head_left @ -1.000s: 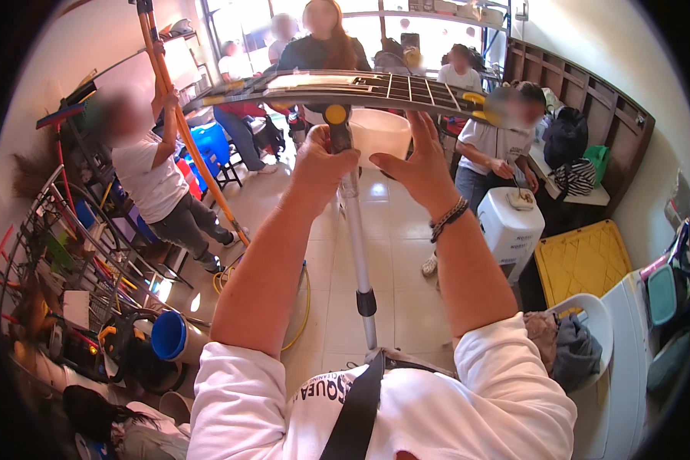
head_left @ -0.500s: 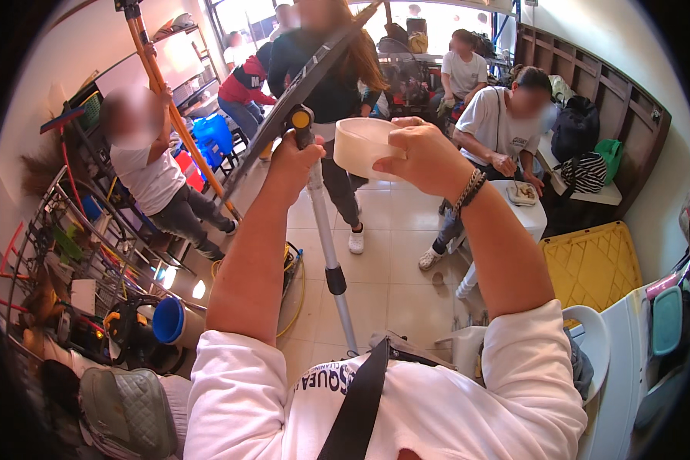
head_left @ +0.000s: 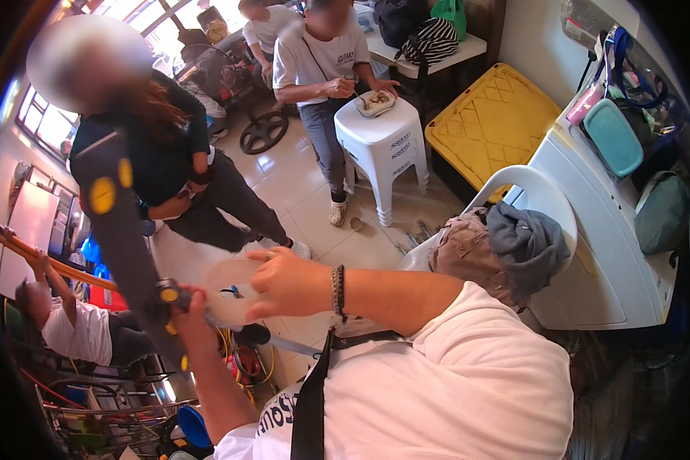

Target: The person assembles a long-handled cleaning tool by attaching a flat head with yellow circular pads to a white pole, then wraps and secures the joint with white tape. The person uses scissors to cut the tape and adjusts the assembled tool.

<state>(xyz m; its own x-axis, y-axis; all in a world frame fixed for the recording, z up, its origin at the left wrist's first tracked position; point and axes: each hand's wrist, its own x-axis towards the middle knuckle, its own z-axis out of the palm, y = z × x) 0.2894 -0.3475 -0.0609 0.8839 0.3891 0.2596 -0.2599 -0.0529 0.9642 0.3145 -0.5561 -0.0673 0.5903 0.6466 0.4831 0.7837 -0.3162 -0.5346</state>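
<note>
A wide roll of clear packing tape (head_left: 224, 277) is held between the thumb and fingers of my right hand (head_left: 287, 282), its hollow ring facing partly toward me. Close beside it, my left hand (head_left: 194, 318) is wrapped round the black joint of a telescopic pole. From that joint extends a long dark flat head (head_left: 119, 230) with yellow round spots, tilted up to the left. Part of the silver pole (head_left: 295, 346) shows below the tape, running toward my chest. Whether the tape touches the pole cannot be made out.
A person in dark clothes (head_left: 149, 146) stands just beyond the flat head. Another sits by a white stool (head_left: 379, 126) bearing a food box (head_left: 376, 103). At right are a yellow lid-like panel (head_left: 491, 123) and a white chair (head_left: 563, 207) with clothes (head_left: 525, 241). Another person holds an orange pole (head_left: 61, 264).
My view has swung to the right and tilted. Both hands, with the tape and the pole, now appear lower and further left. The flat head has turned more face-on, showing yellow spots.
</note>
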